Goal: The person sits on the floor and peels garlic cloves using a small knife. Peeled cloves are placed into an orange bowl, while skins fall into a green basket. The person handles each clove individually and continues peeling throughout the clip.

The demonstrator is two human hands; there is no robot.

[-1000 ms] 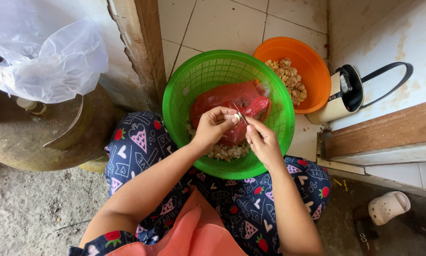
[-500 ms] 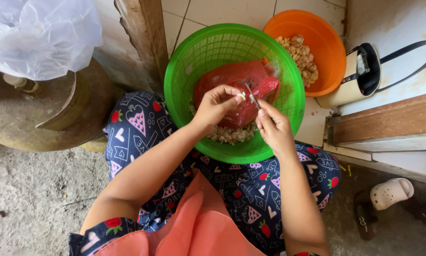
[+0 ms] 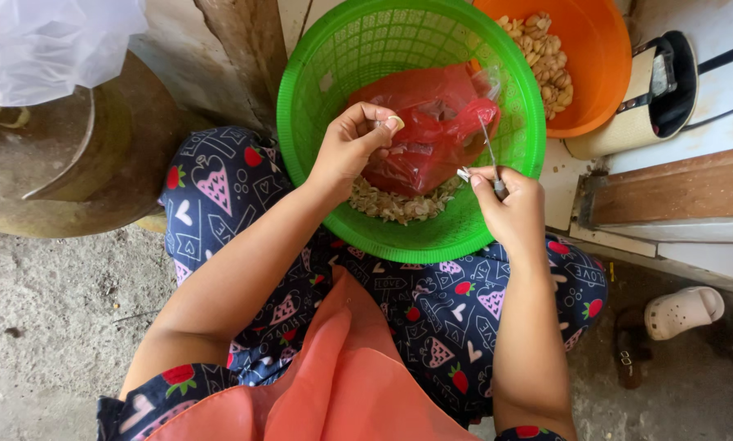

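The left hand (image 3: pixel 352 147) pinches a small pale clove (image 3: pixel 395 122) over the green basket (image 3: pixel 317 106) on the lap. The right hand (image 3: pixel 509 208) grips a thin knife (image 3: pixel 489 151). A crumpled red bag (image 3: pixel 432 135) lies inside, peelings (image 3: pixel 395 204) at the near rim.

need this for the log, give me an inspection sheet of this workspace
surface: rough concrete floor; tiled floor further back.
job's things: green basket on the lap, holding a red plastic bag and pale peelings; orange bowl of peeled cloves.
clutter: clear plastic bag, metal pot, pale shoe.
grippers: left hand pinches a pale clove; right hand grips a small knife.
cables: nothing seen.
surroundings: wooden post, handbag.
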